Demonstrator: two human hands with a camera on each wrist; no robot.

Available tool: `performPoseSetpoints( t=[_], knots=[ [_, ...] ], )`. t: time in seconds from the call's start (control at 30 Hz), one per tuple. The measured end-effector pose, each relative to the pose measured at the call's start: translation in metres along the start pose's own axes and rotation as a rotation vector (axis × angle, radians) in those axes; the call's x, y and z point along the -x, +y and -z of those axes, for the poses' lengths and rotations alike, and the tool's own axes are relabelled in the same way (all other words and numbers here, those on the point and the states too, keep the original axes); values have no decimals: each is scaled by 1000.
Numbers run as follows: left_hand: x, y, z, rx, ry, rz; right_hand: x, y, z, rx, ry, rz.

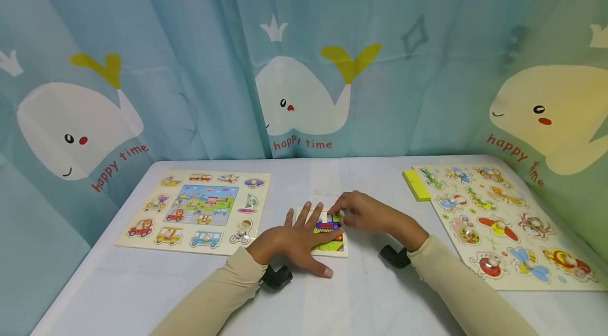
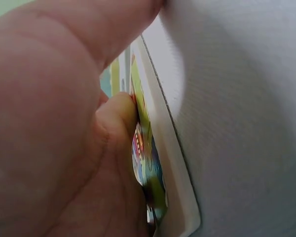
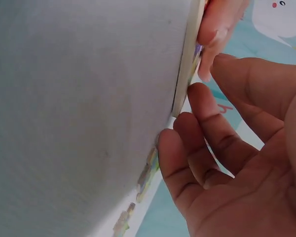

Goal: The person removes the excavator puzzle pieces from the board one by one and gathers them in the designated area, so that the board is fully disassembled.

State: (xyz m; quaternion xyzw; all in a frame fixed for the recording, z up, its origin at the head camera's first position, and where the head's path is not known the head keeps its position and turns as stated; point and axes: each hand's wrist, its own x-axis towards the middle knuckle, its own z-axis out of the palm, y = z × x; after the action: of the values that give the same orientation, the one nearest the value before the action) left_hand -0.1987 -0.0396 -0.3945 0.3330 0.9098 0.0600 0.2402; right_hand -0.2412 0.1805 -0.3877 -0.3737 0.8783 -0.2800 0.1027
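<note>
A small square puzzle board with a brightly coloured picture lies on the table between the hands. My left hand rests across it palm down, fingers spread, covering its left part. The left wrist view shows the board's pale edge beside that palm. My right hand is at the board's upper right corner, its fingers loosely bent. In the right wrist view, its fingertips are right at the board's corner, and the thumb stands apart from them.
A large vehicle puzzle board lies to the left, its knobbed pieces around a town picture. To the right is a large insect puzzle board, with a yellow block at its upper left corner. A whale-print curtain hangs behind the table.
</note>
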Motion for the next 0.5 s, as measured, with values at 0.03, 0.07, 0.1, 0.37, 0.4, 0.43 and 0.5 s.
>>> performPoseSetpoints(
  t=[0.03,0.07,0.1,0.37,0.4,0.43,0.5],
  knots=[
    [0,0,0,0,2,-1,0,0,0,10,-5,4],
    [0,1,0,2,3,-1,0,0,0,18,-8,6],
    [0,1,1,3,4,0,0,0,0,22,-10,8],
    [1,2,2,-2,3,11,-1,-2,-5,108,4,46],
    [1,2,1,-2,4,12,-2,-3,-6,131,12,60],
    [1,2,1,-2,4,13,-2,-3,-7,153,17,73],
    [1,2,1,-1,5,13,-3,-5,-8,183,26,77]
  ],
)
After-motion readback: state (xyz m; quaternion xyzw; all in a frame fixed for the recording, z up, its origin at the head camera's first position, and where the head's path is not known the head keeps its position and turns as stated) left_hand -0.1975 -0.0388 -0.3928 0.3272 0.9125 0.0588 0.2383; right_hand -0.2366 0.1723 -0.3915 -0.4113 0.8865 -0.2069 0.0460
